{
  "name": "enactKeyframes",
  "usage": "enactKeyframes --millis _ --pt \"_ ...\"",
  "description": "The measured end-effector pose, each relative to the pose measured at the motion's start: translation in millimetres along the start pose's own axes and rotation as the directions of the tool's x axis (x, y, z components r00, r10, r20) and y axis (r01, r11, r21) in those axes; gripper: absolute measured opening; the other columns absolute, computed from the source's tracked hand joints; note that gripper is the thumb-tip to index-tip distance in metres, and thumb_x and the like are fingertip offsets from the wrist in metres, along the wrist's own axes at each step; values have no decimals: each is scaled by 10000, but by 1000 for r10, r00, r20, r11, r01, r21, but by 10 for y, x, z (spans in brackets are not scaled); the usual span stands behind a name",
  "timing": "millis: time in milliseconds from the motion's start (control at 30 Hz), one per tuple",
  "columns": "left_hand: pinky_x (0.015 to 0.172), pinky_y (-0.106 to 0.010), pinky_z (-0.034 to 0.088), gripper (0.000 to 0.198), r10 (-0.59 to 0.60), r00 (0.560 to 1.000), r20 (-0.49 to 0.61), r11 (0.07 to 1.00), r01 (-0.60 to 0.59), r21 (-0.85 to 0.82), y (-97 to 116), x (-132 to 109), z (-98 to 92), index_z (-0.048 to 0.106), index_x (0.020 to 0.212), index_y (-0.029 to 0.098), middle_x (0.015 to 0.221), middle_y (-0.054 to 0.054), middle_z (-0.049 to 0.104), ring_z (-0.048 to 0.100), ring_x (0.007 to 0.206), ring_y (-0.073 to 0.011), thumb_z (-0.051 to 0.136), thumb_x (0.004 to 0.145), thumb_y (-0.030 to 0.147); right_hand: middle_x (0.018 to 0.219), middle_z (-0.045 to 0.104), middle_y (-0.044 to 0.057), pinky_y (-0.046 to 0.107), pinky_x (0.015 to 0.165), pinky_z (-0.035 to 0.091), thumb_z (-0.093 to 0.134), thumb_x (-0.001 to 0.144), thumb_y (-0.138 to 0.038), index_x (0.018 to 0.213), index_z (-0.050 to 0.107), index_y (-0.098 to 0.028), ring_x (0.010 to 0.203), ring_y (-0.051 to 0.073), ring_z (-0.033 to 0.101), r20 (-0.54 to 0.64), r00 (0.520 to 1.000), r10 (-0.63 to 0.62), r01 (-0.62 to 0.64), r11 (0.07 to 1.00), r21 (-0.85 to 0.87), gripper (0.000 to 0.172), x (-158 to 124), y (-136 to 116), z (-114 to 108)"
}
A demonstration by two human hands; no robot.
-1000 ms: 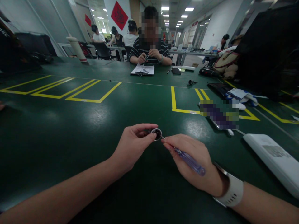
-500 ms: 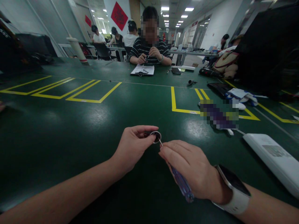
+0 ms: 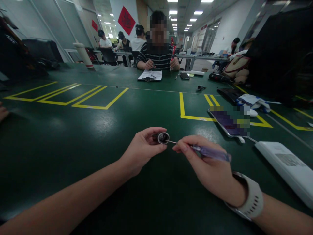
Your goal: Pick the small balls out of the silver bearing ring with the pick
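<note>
My left hand (image 3: 144, 148) is closed around a small dark cylindrical part with a silver rim (image 3: 163, 137); its round opening is turned to the right and towards me. Between the fingers and thumb of my right hand (image 3: 205, 166) is a screwdriver with a clear purple handle (image 3: 216, 153). The thin shaft points left, and its tip reaches into the opening of the part. What the tip touches inside is too small to make out. Both hands are above the dark green table (image 3: 110, 202).
A phone (image 3: 226, 124) with a cable and a white power bank (image 3: 283, 166) lie to the right. Yellow tape outlines (image 3: 90, 107) mark the table. Opposite sits a person in a striped shirt (image 3: 158, 54), with a clipboard (image 3: 149, 76) in front. Another person's hand (image 3: 3, 112) shows at the left edge.
The screwdriver's handle has swung up and to the right, from pointing down towards me to lying nearly level. My right hand has turned over with it. The part's opening shows more fully.
</note>
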State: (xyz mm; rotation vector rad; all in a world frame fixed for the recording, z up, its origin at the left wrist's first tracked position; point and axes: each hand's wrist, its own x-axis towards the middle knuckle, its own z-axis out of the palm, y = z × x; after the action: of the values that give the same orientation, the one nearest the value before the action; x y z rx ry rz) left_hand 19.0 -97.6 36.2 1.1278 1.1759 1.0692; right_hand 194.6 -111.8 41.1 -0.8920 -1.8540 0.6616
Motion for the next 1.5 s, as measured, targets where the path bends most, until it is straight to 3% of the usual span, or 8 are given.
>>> enactKeyframes --millis 167,300,467,700,1033,1200,1367,1500 --pt "787 -339 500 456 245 966 82 920 -259 294 -140 184 -97 585 1096 156 984 -53 637 620 881 -178 666 652 92 720 670 12 259 610 538 614 826 -262 826 617 -177 666 132 645 -15 954 299 -278 902 332 85 160 110 -43" --pt "720 -343 479 425 438 881 178 630 -443 638 -169 393 -150 606 1085 185 974 -49 558 564 855 -185 698 671 163 720 661 8 255 587 512 652 788 -281 823 623 -176 650 123 621 81 925 372 -361 790 495 115 264 274 -52" --pt "710 -337 433 308 529 801 281 412 -532 740 -157 695 -141 575 794 151 827 -23 531 510 796 -185 768 615 310 782 664 17 257 593 491 687 745 -263 828 650 -189 739 145 622 80 905 417 -359 651 669 117 304 411 -22" --pt "611 -258 421 177 428 865 263 628 -494 602 -216 909 -111 519 801 154 750 8 565 529 667 -128 647 724 250 929 679 59 312 688 493 537 862 -326 891 689 -192 857 178 619 164 942 292 -332 748 574 205 252 505 -27" --pt "574 -242 350 129 463 803 375 371 -560 741 -214 843 -91 508 662 165 621 33 518 473 591 -115 587 734 239 842 665 36 323 714 483 532 852 -213 896 654 -185 774 164 617 77 991 110 -122 977 177 133 213 455 23" --pt "631 -267 352 104 451 773 445 234 -584 777 -194 811 -79 496 656 169 621 38 522 472 596 -116 573 725 184 847 696 51 353 751 482 558 831 -236 833 680 -176 818 187 637 106 964 245 -267 899 349 136 237 514 3" --pt "605 -249 358 91 453 785 422 334 -589 736 -198 806 -84 498 665 166 632 34 520 483 605 -114 569 721 170 859 714 53 341 750 483 577 821 -241 816 681 -173 808 172 645 188 909 371 -401 662 633 125 266 624 7" --pt "565 -232 349 97 457 796 398 419 -587 693 -218 828 -93 498 660 164 624 34 500 469 586 -106 567 724 188 865 708 45 348 769 478 564 836 -252 830 675 -185 845 179 643 158 928 336 -360 708 608 130 255 612 14"
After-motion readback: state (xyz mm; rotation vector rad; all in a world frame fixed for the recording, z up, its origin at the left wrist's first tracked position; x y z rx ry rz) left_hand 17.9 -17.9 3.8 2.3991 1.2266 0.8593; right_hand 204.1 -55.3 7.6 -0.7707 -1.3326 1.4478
